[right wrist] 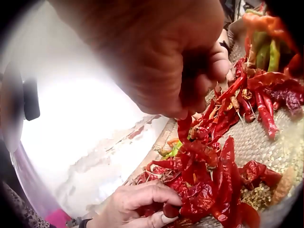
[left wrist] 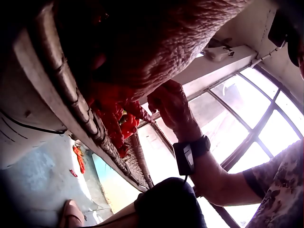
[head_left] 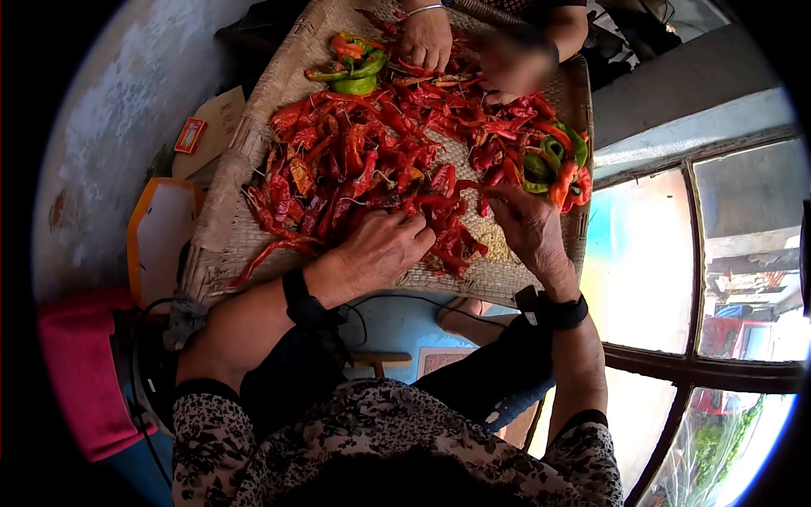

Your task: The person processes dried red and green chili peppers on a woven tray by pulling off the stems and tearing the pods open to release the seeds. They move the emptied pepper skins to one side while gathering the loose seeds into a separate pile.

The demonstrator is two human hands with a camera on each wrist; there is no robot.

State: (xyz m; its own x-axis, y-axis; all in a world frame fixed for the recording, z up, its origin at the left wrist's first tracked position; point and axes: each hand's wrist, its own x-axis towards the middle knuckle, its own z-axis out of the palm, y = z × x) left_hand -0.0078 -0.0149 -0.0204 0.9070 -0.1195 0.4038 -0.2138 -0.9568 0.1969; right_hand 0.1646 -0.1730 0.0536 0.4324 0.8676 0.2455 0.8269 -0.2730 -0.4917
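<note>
A woven tray (head_left: 228, 220) holds a heap of dried red chillies (head_left: 372, 160). My left hand (head_left: 384, 245) rests on the heap's near edge, its fingers curled, and pinches a red chilli (right wrist: 173, 209) between thumb and fingertips. My right hand (head_left: 524, 220) hovers over the tray's near right part, fingers bunched on another red chilli (right wrist: 185, 128) that hangs below them. The left wrist view shows the right hand (left wrist: 173, 109) above the tray's rim (left wrist: 71, 104). Seeds (head_left: 498, 245) lie on the weave beside the right hand.
Green and orange chillies lie at the tray's far side (head_left: 355, 72) and right side (head_left: 549, 165). Another person's two hands (head_left: 427, 38) work at the far edge. A window (head_left: 676, 279) stands to the right. An orange-edged board (head_left: 160, 228) and pink cloth (head_left: 80, 372) lie left.
</note>
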